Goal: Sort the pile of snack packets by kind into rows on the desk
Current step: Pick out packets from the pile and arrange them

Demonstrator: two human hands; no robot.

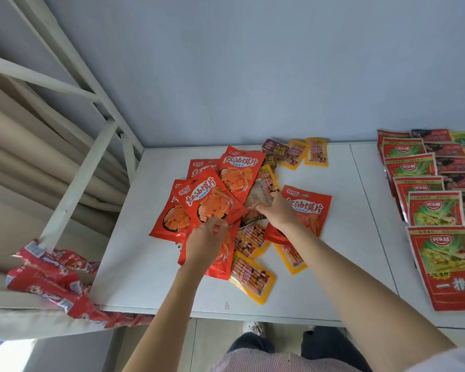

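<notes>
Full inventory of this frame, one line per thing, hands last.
orange-red packets: about six visible, mid-desk pile.
yellow packets: about six; two at the desk's far edge, the rest in or near the pile.
brown packets: about three, small, far edge of the pile.
clear tan packet: one, middle of the pile.
red-and-green packets: a row of about seven, right end of the desk.
dark red packets: a row just right of those, partly cut off.
red wrappers: a heap, on the ledge left of the desk.
desk: white.
left hand: grips an orange-red packet.
right hand: grips the clear tan packet.
</notes>
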